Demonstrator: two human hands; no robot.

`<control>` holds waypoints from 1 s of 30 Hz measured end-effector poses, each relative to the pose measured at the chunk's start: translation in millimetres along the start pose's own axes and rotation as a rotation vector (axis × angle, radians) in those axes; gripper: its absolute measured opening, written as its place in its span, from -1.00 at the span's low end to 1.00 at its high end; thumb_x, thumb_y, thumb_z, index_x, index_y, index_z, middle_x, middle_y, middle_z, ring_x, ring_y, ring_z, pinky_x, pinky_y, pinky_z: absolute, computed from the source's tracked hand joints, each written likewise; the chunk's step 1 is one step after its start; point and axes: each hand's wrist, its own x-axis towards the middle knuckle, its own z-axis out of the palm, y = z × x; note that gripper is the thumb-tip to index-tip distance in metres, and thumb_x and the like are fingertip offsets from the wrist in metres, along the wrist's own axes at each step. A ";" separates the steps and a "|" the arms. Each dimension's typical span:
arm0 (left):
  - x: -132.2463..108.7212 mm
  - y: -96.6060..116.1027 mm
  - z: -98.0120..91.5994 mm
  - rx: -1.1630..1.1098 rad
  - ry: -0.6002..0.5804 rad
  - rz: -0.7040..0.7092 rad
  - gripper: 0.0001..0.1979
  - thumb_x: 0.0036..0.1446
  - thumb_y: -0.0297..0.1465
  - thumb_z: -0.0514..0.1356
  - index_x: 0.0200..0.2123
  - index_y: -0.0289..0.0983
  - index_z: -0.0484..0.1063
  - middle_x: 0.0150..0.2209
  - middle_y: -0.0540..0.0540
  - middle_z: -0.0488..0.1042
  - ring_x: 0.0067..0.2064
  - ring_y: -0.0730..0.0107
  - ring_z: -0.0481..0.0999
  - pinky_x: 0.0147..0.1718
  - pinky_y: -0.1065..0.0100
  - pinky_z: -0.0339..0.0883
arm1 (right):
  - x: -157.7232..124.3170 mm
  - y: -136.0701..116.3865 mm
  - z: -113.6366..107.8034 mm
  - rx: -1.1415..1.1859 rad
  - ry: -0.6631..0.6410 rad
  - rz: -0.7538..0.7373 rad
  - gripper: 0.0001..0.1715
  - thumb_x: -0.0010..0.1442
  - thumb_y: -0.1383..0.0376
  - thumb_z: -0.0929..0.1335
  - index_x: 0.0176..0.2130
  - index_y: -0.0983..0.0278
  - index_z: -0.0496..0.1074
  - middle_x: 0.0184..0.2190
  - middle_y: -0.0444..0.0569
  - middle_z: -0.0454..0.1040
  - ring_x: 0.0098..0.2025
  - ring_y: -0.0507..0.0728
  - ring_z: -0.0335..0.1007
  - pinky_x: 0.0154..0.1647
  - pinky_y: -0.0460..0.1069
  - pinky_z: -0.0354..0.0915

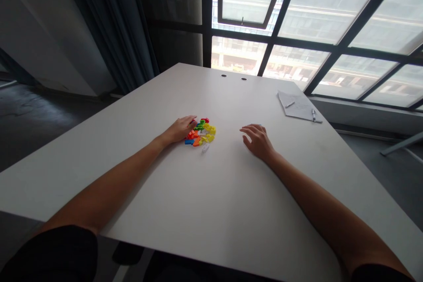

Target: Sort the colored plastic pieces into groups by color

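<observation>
A small heap of colourful plastic pieces (209, 128) lies on the white table, in yellow, green, orange, red, blue and white; their exact kind is too small to tell. My left hand (181, 128) rests at the heap's left edge, fingers stretched over it and partly hiding some pieces. A white piece (205, 147) lies at the near side of the heap, beside a blue one (189, 142). To the right, apart from the heap, my right hand (257, 140) is held over the table with fingers spread and loosely bent. A speck of blue shows behind its fingers, too small to name.
Paper sheets (297, 105) with a pen (290, 104) and another pen-like item (313, 115) lie at the table's right edge. Two round cable holes (234, 77) sit near the far edge. Windows stand behind the table (185, 211), with a dark curtain (109, 22) on the left.
</observation>
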 end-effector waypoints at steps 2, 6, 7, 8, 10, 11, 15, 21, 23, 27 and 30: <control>1.0 14.1 2.6 -0.024 -0.027 0.039 -0.13 0.45 0.18 -0.31 0.42 -0.27 0.31 0.43 -0.29 0.31 0.46 0.00 0.26 0.45 -0.04 0.06 | 0.2 -0.3 -0.3 0.004 -0.023 0.023 -0.64 0.41 0.31 0.31 0.11 0.18 0.57 0.09 0.09 0.63 0.20 0.32 0.42 0.28 0.27 0.22; -3.6 37.4 3.5 -0.129 -0.094 0.132 -0.21 0.48 0.15 -0.28 0.45 -0.15 0.29 0.45 -0.25 0.28 0.46 -0.05 0.25 0.43 -0.19 0.05 | 1.2 -2.3 -1.2 0.017 -0.044 0.036 -0.63 0.42 0.29 0.30 0.12 0.18 0.57 0.11 0.09 0.62 0.20 0.33 0.42 0.30 0.29 0.22; -5.1 40.4 2.9 -0.175 -0.096 0.167 -0.19 0.47 0.17 -0.27 0.45 -0.17 0.29 0.44 -0.26 0.29 0.44 -0.05 0.28 0.42 -0.17 0.08 | 1.4 -3.2 -1.3 0.023 -0.049 0.033 -0.63 0.43 0.28 0.29 0.13 0.18 0.57 0.11 0.09 0.62 0.20 0.33 0.42 0.30 0.29 0.22; -6.3 42.3 2.2 -0.220 -0.087 0.185 -0.16 0.45 0.20 -0.27 0.45 -0.20 0.29 0.43 -0.29 0.30 0.44 -0.06 0.29 0.42 -0.12 0.11 | 1.7 -4.3 -1.3 0.032 -0.055 0.027 -0.62 0.44 0.27 0.29 0.14 0.18 0.56 0.12 0.10 0.61 0.21 0.33 0.42 0.31 0.29 0.22; -6.9 43.0 0.3 -0.283 -0.059 0.170 -0.07 0.41 0.25 -0.28 0.45 -0.27 0.28 0.44 -0.32 0.29 0.43 -0.06 0.30 0.41 -0.04 0.16 | 2.0 -6.9 -0.2 0.057 -0.068 0.012 -0.61 0.46 0.24 0.28 0.17 0.19 0.54 0.14 0.11 0.60 0.22 0.33 0.43 0.33 0.30 0.22; -5.9 42.5 -0.5 -0.294 -0.047 0.148 -0.05 0.40 0.27 -0.29 0.46 -0.29 0.26 0.45 -0.32 0.27 0.44 -0.05 0.29 0.41 -0.01 0.15 | 2.0 -8.5 1.0 0.071 -0.077 0.004 -0.59 0.47 0.23 0.27 0.19 0.19 0.52 0.16 0.12 0.59 0.22 0.32 0.43 0.34 0.30 0.22; 4.5 42.1 1.0 -0.205 -0.061 0.077 -0.04 0.41 0.26 -0.32 0.49 -0.31 0.19 0.48 -0.31 0.20 0.48 -0.06 0.21 0.43 -0.01 0.09 | 3.0 -15.3 9.2 0.082 -0.139 0.004 -0.48 0.49 0.17 0.27 0.33 0.25 0.39 0.20 0.20 0.55 0.29 0.36 0.38 0.37 0.32 0.21; 7.0 49.1 2.5 -0.307 -0.147 0.057 -0.17 0.46 0.16 -0.34 0.56 -0.18 -0.02 0.37 -0.20 0.41 0.36 0.07 0.40 0.33 0.09 0.25 | 5.1 -20.2 9.9 0.116 -0.261 -0.057 -0.34 0.47 0.15 0.30 0.45 0.25 0.21 0.25 0.18 0.53 0.37 0.39 0.30 0.39 0.37 0.17; -1.4 48.6 -5.5 -0.386 -0.050 0.048 -0.21 0.47 0.13 -0.30 0.52 -0.18 0.05 0.34 -0.23 0.45 0.25 0.10 0.50 0.18 0.17 0.40 | 4.8 -20.7 5.9 0.147 -0.251 -0.084 -0.34 0.46 0.18 0.32 0.45 0.20 0.22 0.20 0.12 0.57 0.35 0.37 0.32 0.37 0.36 0.18; -25.4 47.1 -32.0 -0.211 0.054 0.154 -0.44 0.35 0.05 0.10 0.16 -0.23 0.46 0.17 -0.26 0.55 0.16 0.01 0.50 0.11 0.10 0.42 | 9.4 -28.0 3.1 0.156 -0.155 -0.083 -0.50 0.44 0.25 0.33 0.32 0.18 0.39 0.08 0.08 0.64 0.24 0.35 0.41 0.30 0.32 0.23; -43.6 48.8 -49.6 -0.111 -0.048 0.265 -0.67 0.27 -0.10 0.19 -0.13 -0.24 0.50 -0.05 -0.21 0.57 -0.05 0.10 0.54 -0.05 0.17 0.45 | 23.8 -43.9 8.7 0.162 -0.105 -0.074 -0.62 0.43 0.27 0.34 0.20 0.16 0.49 0.04 0.09 0.65 0.19 0.34 0.42 0.27 0.29 0.25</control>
